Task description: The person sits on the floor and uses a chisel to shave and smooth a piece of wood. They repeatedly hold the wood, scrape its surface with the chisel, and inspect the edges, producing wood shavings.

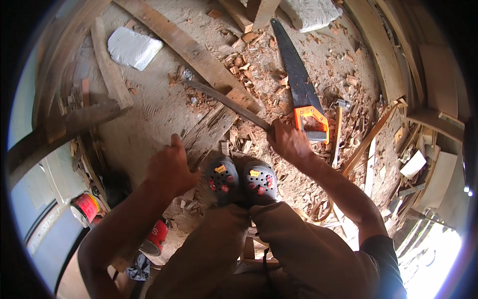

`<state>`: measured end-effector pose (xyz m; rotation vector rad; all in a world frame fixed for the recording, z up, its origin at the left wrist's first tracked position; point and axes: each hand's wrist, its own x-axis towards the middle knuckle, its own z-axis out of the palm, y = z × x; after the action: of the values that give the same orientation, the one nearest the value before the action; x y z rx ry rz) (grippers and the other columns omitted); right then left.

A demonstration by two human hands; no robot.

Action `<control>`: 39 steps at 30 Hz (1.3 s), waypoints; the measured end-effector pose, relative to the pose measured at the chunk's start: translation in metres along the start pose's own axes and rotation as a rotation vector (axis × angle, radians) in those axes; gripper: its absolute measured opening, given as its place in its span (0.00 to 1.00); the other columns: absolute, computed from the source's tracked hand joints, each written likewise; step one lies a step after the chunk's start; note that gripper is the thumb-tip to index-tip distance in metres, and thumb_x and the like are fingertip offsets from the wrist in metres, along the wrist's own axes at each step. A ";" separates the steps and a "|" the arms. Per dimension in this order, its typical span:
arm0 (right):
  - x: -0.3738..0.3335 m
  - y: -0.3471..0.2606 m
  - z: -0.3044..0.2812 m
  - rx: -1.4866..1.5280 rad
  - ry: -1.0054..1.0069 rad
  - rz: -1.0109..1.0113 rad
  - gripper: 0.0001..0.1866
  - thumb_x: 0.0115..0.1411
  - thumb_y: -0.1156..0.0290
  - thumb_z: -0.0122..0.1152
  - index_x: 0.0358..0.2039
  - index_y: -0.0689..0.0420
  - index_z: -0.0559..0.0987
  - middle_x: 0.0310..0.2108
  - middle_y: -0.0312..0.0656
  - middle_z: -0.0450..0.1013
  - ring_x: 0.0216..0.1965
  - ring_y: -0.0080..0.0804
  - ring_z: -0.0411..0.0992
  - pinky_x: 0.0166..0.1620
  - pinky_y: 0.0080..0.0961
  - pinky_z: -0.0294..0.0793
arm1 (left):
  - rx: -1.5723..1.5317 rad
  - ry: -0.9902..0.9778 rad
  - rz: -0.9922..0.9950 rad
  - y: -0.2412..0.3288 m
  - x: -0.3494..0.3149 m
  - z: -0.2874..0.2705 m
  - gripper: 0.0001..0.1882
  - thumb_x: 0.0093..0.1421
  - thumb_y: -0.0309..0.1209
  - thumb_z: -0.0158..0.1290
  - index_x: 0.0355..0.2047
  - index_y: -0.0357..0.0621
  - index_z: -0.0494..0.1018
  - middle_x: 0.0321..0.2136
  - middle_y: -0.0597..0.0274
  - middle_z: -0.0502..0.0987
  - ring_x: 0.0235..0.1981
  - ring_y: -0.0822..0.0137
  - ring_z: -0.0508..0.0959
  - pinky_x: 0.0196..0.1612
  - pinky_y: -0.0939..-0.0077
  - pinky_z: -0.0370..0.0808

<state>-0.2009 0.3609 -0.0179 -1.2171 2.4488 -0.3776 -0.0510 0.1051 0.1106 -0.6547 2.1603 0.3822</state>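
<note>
My right hand (289, 143) is closed round the near end of a machete (226, 102), a long, narrow, dark blade that slants up and to the left; its handle is hidden in my fist. Beneath the blade lies a rough, weathered piece of wood (206, 132), its upper end against a longer plank (189, 52). My left hand (172, 164) grips the lower left end of this piece, thumb raised, with the fingers partly hidden. A handsaw (296, 70) with an orange and black handle rests on the ground beyond my right hand.
Wood chips (244, 67) litter the ground. Pale blocks (134, 48) lie at the far left and far right. Timber beams (373, 47) line the right side. My clogs (219, 179) stand close to the wood. Red cans (155, 238) sit at lower left.
</note>
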 end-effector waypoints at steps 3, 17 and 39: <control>-0.002 0.000 0.000 0.074 0.057 0.026 0.11 0.63 0.65 0.59 0.39 0.57 0.70 0.21 0.47 0.75 0.19 0.49 0.75 0.21 0.44 0.74 | 0.080 -0.100 -0.014 0.012 0.000 -0.039 0.42 0.51 0.44 0.65 0.53 0.22 0.58 0.40 0.33 0.78 0.44 0.43 0.82 0.49 0.59 0.80; -0.011 0.013 0.028 0.177 0.047 0.107 0.15 0.62 0.63 0.59 0.39 0.58 0.67 0.21 0.54 0.75 0.22 0.57 0.76 0.24 0.49 0.75 | 0.277 -0.124 0.026 0.051 0.005 -0.090 0.41 0.48 0.41 0.64 0.53 0.18 0.61 0.43 0.28 0.77 0.46 0.42 0.81 0.50 0.60 0.80; 0.006 0.016 0.026 0.340 0.054 0.068 0.18 0.65 0.61 0.54 0.36 0.67 0.71 0.19 0.56 0.76 0.22 0.55 0.78 0.26 0.48 0.78 | 0.368 -0.122 -0.056 0.091 -0.010 -0.103 0.44 0.46 0.42 0.68 0.51 0.15 0.63 0.45 0.26 0.76 0.49 0.40 0.79 0.54 0.60 0.77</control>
<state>-0.2039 0.3641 -0.0485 -0.9880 2.3380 -0.7799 -0.1629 0.1332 0.1860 -0.4683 2.0195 -0.0088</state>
